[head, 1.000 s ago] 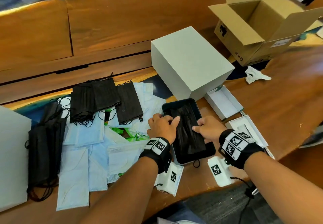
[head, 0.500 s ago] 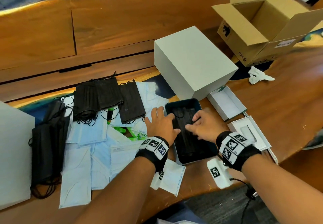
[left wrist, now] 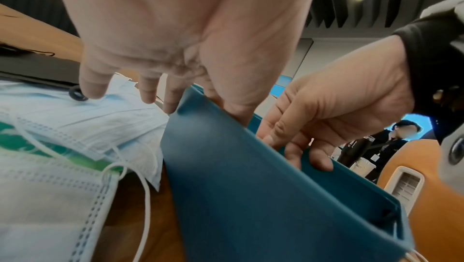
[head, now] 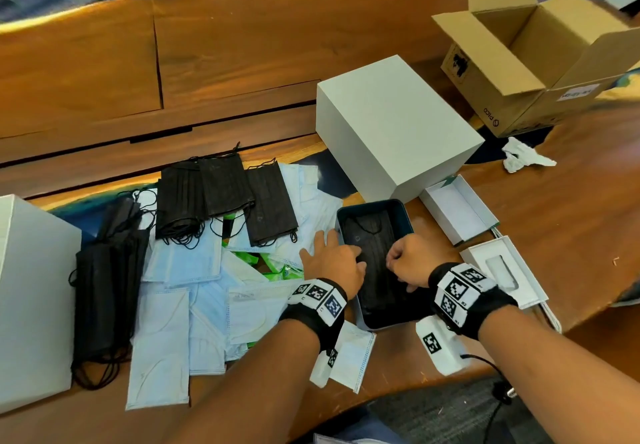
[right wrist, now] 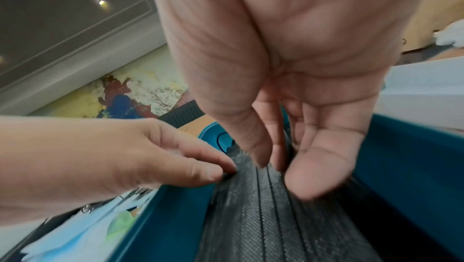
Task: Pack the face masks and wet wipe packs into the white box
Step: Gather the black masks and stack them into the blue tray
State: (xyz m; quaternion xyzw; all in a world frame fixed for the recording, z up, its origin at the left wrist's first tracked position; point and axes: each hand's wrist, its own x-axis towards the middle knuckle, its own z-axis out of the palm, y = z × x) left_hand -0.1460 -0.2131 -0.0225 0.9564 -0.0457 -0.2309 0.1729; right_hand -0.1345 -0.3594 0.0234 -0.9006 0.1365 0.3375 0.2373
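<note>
A shallow box with a teal inside lies on the wooden table, with black face masks stacked in it. My left hand straddles its left wall: the thumb presses the mask's edge and the spread fingers lie outside on blue masks. My right hand is inside the box, its bunched fingers and thumb pinching at the top mask's pleats. Loose black masks, blue masks and green wet wipe packs lie to the left.
A large closed white box stands just behind the teal one. An open cardboard box stands at the far right and another white box at the left edge. Two small white trays and a crumpled tissue lie to the right.
My left hand has slid left, its fingers now spread outside the box wall. My right hand has drawn back toward me over the mask and bunched its fingers.
</note>
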